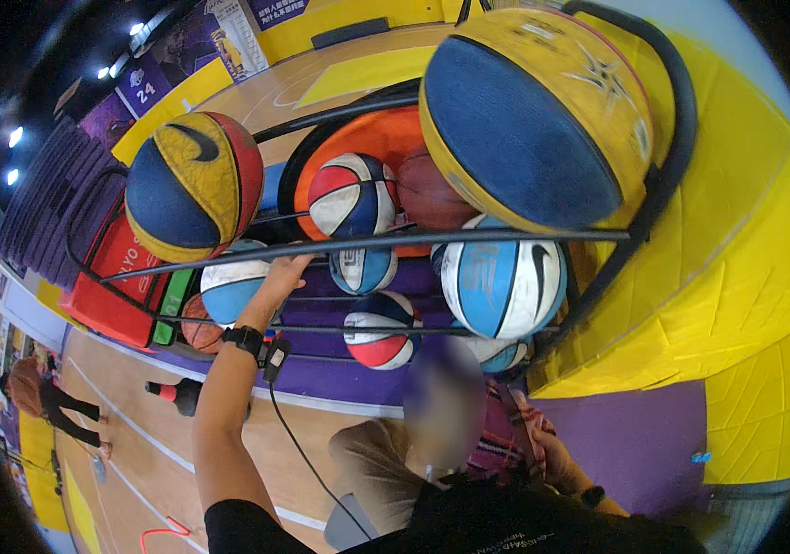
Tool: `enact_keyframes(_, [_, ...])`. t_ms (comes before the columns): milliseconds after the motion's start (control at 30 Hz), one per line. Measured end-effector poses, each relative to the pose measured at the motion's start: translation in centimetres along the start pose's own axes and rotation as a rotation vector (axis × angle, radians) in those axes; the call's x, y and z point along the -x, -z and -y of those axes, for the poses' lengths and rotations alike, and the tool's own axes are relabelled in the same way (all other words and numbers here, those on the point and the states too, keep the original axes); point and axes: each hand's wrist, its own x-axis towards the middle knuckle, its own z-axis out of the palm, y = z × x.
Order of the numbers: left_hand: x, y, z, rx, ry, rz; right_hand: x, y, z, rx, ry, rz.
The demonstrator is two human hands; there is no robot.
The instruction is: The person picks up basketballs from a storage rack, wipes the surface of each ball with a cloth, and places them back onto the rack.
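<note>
My left hand [290, 274], its wrist in a black band, reaches up to the black metal rail [381, 242] of a ball rack and closes around it. Just beside it is a white and light-blue basketball [236, 280]. At the lower right my right hand [553, 453] grips a red patterned cloth [532, 426]. On the rack's upper tier rest a yellow, blue and red basketball [194, 183] and a large-looking yellow and blue basketball [533, 124]. Lower down sit a blue-and-white basketball [506, 287] and a red, white and navy basketball [381, 331].
A blurred patch [445, 401] hides what lies beside my right hand. A black cable [305, 450] hangs from my left wrist. Yellow padding [734, 277] borders the rack at right. A person [49, 401] stands on the court floor at left, beyond a dark bottle-shaped object [184, 396].
</note>
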Motion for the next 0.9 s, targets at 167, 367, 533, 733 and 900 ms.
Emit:
enact_keyframes(167, [-8.9,3.7,3.0,-0.365,-0.334,-0.190,1.4,-2.0,2.1,0.271,0.040,-0.301])
enact_keyframes(367, [-17.1,1.4,-1.5,-0.387,-0.592,-0.487,1.3,-0.7,5.0,0.282,0.086,-0.405])
enact_keyframes(533, [-22.1,0.3,-3.2,-0.413,-0.645,-0.471,-0.3,-12.4,8.2,0.342,-0.173,-0.173])
enact_keyframes(733, [-22.7,-0.7,-7.6,-0.251,-0.399,0.003,-3.1,-3.4,4.6,0.813,-0.037,-0.676])
enact_keyframes(900, [-22.7,0.2,-8.0,-0.456,-0.497,-0.082,-2.4,5.5,4.4,0.654,-0.205,-0.520])
